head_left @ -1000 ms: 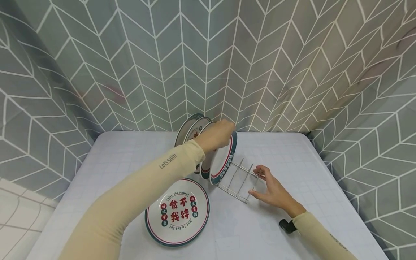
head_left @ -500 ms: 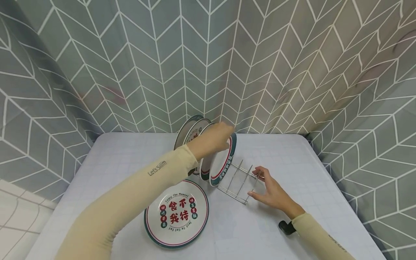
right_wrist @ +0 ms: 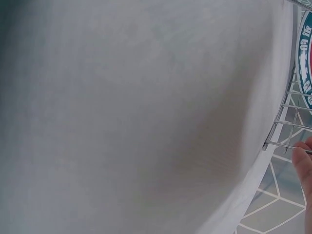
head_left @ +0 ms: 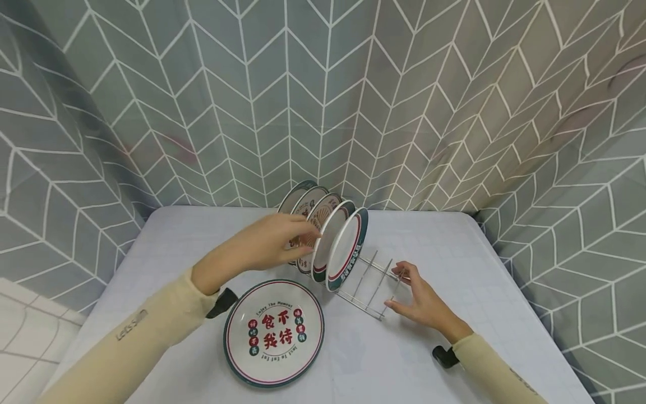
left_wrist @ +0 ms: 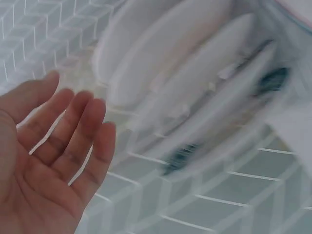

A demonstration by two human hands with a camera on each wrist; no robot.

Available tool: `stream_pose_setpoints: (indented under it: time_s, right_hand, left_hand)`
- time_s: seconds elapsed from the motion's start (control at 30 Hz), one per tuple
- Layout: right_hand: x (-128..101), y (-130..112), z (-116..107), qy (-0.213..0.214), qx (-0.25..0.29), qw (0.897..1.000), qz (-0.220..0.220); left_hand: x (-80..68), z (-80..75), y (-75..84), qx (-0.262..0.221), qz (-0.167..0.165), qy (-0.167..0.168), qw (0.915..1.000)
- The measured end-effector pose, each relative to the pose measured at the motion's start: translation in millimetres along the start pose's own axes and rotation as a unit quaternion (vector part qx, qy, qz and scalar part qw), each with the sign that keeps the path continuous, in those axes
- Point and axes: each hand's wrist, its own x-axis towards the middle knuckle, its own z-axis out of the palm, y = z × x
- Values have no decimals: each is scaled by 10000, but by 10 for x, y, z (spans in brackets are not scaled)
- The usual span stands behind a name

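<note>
Plates (head_left: 339,241) standing on edge, five in a row, slotted into wire rack (head_left: 370,283) at middle of tabletop (head_left: 484,269), leaning toward 11 o'clock. Frontmost plate red-and-green rimmed, empty rack wires stretching from it toward 4 o'clock. Left hand (head_left: 267,242) at 9 o'clock of the row, fingers straight and loosely spread, tips at or just short of the plate rims; contact not clear. Nothing gripped; open palm (left_wrist: 34,165) plain in left wrist view, blurred plates (left_wrist: 195,97) beyond the fingertips. Right hand (head_left: 421,297) at 4 o'clock end of rack, fingers relaxed and extended, fingertips touching the end wires, thumb near the lower rail. Right wrist view: only a fingertip (right_wrist: 304,161) at frame edge beside rack wires (right_wrist: 287,131), grip hard to judge there. Sixth plate (head_left: 275,331) lying flat, face up, red characters on it, at 7 o'clock of rack, just apart from it. Grey chevron-patterned curtain (head_left: 323,95) behind tabletop at 12 o'clock.
</note>
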Motion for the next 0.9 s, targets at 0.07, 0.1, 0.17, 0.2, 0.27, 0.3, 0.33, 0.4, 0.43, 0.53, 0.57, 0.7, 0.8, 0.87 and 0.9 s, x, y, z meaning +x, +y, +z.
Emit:
stream_pose_setpoints:
  time_s: [0.07,0.1,0.17,0.2,0.27,0.3,0.33,0.4,0.43,0.53,0.57,0.7,0.8,0.87,0.9]
  right_hand:
    - [-10,4,4,2,9,10000,-21]
    - [-13,4,5,2,19,10000,-24]
    - [-17,4,8,2,15,10000,-24]
    - [-17,2,9,3,3,10000,-24]
    - [-16,-2,11,4,-35,10000,-13]
    - [-14,-5,10,11,-37,10000,-12]
    - [-12,-7,11,17,-57,10000,-14]
    - [-6,-15,10,27,-74,10000,-30]
    - [-5,-14,9,29,-65,10000,-38]
    - [0,-13,9,29,-50,9999,-89]
    - [3,-13,8,29,-49,9999,-110]
    - [11,-7,4,52,-66,9998,-185]
    - [10,-1,0,59,-57,9998,-186]
    - [6,3,3,42,-22,9999,-165]
    - [5,6,7,32,8,9999,-151]
  left_hand:
    - [-192,52,-154,-334,-211,-125,9991]
    - [-288,83,-236,-471,-326,-193,9982]
    - [-473,158,-407,-728,-639,-363,9946]
    - [-564,202,-491,-820,-834,-468,9920]
    - [-742,300,-645,-977,-1256,-711,9847]
    - [-825,353,-711,-1043,-1462,-850,9801]
    - [-906,416,-774,-1126,-1673,-982,9745]
    - [-1063,542,-882,-1368,-1993,-1183,9631]
    - [-1132,611,-929,-1553,-2108,-1274,9567]
    - [-1311,816,-1027,-2156,-2317,-1426,9378]
    - [-1357,880,-1048,-2368,-2320,-1426,9326]
    - [-1465,1097,-1062,-3083,-2307,-1290,9138]
    - [-1480,1192,-1025,-3323,-2418,-1118,9048]
    - [-1486,1228,-1001,-3274,-2549,-1047,9038]
    - [-1488,1238,-990,-3225,-2609,-1021,9041]
